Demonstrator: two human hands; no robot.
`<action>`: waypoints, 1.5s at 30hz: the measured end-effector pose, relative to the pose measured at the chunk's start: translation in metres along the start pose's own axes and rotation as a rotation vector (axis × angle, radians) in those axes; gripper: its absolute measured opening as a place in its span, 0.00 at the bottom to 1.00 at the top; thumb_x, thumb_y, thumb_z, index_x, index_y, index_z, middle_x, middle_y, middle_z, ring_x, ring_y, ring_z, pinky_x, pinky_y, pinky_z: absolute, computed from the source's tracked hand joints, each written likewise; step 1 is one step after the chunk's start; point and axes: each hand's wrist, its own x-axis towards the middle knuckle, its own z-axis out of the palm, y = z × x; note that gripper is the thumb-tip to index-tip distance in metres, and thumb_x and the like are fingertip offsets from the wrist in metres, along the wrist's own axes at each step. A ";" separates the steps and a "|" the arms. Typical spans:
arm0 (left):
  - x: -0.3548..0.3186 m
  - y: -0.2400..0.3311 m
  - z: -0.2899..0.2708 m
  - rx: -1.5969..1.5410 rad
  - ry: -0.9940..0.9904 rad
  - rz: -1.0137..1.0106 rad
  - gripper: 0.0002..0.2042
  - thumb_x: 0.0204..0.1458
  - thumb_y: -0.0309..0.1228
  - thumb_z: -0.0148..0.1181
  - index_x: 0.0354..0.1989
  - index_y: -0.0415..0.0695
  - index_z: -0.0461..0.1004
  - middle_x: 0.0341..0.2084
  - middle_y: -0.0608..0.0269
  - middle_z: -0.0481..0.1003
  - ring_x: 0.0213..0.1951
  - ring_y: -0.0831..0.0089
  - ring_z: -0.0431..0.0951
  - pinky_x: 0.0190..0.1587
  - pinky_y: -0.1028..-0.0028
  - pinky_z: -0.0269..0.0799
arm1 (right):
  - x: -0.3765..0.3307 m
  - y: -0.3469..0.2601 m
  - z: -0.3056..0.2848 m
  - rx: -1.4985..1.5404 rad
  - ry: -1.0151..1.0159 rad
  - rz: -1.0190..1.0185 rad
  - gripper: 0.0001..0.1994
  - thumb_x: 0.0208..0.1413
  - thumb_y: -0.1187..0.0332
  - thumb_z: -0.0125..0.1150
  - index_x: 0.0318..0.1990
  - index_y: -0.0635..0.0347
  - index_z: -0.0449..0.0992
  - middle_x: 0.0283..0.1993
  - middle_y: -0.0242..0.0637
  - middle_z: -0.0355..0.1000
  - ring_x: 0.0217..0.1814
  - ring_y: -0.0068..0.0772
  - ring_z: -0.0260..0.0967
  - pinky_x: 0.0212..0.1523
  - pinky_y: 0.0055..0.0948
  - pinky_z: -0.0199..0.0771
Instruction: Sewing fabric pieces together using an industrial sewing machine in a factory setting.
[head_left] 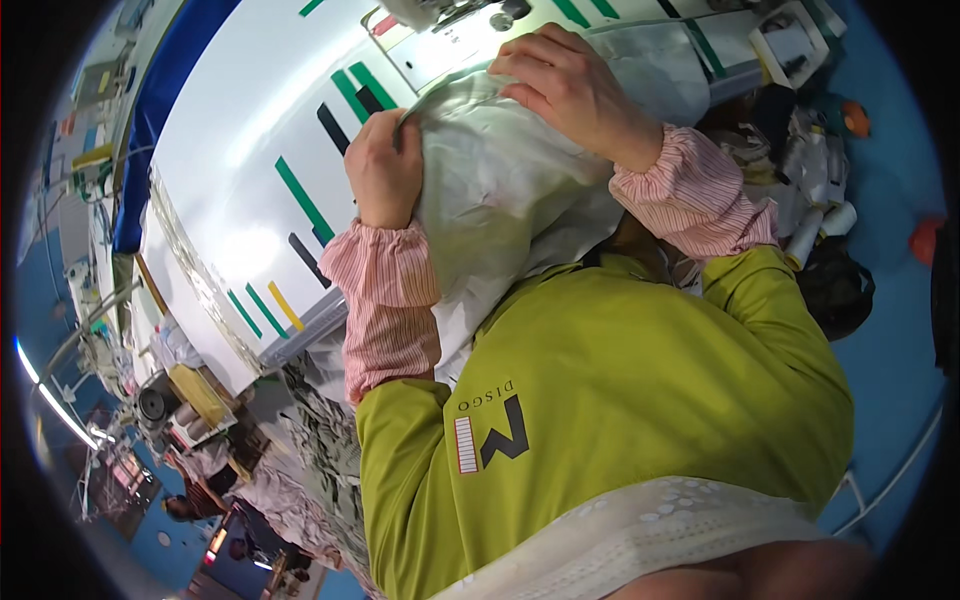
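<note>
Pale, sheer fabric point(470, 185) lies toward 12 o'clock, over the near edge of a white counter point(225, 130). At the fabric's 11 o'clock corner, the left hand point(385, 172) has its grip pinching the border. The right hand point(572, 88) bends its fingers over the 12 o'clock edge; whether its grip pinches, I cannot tell. A sewing machine point(425, 12) stands just beyond at 12 o'clock.
</note>
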 end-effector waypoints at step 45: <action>-0.004 -0.002 -0.007 -0.098 0.016 0.030 0.05 0.50 0.22 0.62 0.35 0.42 0.78 0.26 0.57 0.75 0.27 0.57 0.77 0.30 0.68 0.72 | 0.046 -0.005 0.050 0.473 -0.346 0.347 0.08 0.56 0.66 0.63 0.38 0.61 0.80 0.28 0.38 0.78 0.28 0.28 0.75 0.32 0.26 0.73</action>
